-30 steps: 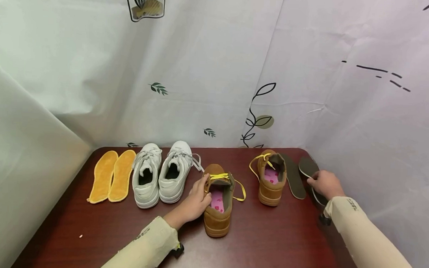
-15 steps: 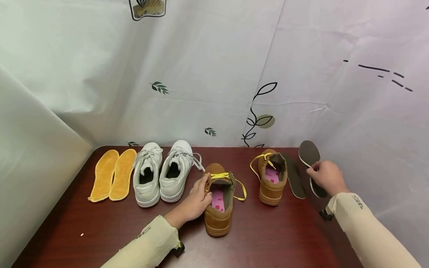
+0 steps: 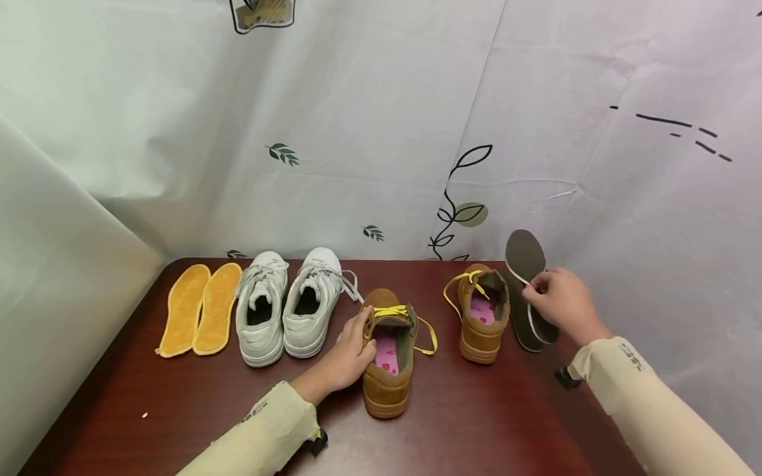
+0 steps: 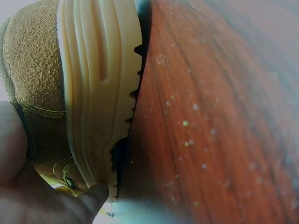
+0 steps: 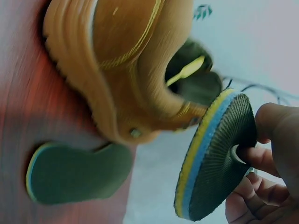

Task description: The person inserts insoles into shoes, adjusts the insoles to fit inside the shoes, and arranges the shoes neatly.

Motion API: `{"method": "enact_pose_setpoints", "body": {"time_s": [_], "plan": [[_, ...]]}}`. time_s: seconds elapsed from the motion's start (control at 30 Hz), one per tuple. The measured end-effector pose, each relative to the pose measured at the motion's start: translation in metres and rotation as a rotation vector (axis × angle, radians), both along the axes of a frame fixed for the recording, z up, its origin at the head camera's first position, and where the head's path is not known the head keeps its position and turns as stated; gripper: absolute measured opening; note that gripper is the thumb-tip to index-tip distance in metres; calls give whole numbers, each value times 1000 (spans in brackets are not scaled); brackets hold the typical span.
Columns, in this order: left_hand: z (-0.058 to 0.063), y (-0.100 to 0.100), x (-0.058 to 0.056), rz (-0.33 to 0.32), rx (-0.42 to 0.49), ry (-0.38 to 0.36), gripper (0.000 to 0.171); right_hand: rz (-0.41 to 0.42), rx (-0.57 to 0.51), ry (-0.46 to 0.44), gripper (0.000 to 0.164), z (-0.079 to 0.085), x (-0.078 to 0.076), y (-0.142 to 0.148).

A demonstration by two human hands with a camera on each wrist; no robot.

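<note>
My left hand (image 3: 348,352) grips the near brown suede shoe (image 3: 384,396) at its left side, thumb at the collar edge. In the left wrist view, fingers reach along the shoe's ribbed tan sole (image 4: 100,79). The shoe stands upright, with yellow laces and a pink-patterned lining. At the right, my right hand (image 3: 568,305) pinches a dark grey-green insole (image 3: 524,253) near its middle, holding it up and tilted; its edge has yellow and blue layers. Beneath it a matching insole (image 5: 79,175) lies on the table beside the second brown shoe (image 3: 480,341).
Two white sneakers (image 3: 264,332) stand left of the near brown shoe. Farther left lie two yellow fuzzy insoles (image 3: 186,308). A pale cloth wall (image 3: 372,125) rises behind the dark red table (image 3: 463,423). One small white scrap (image 3: 144,415) lies at the front left.
The right hand has lifted the insole from the table's right edge and moved it left, over the matching insole. The left hand stays on the near brown shoe.
</note>
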State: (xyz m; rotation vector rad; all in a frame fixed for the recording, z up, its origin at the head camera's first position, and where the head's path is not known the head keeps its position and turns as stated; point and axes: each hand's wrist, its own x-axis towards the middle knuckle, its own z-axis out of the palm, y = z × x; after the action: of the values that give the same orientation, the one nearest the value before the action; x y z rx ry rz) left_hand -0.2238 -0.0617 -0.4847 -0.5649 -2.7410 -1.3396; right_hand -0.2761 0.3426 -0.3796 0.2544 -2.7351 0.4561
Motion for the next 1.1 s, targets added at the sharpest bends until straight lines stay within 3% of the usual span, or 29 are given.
{"method": "enact_pose_setpoints", "body": {"time_s": [0.27,0.83,1.1], "plan": [[-2,-1,-1,0,2,-8,69,93,0,74,12,8,10,-34],[-1,0,-1,2,4,-21,69,241,-63,-26,14,18,46,-91],[-2,0,0,16,2,-32,68,381,-61,-49,20,17,64,-115]]}}
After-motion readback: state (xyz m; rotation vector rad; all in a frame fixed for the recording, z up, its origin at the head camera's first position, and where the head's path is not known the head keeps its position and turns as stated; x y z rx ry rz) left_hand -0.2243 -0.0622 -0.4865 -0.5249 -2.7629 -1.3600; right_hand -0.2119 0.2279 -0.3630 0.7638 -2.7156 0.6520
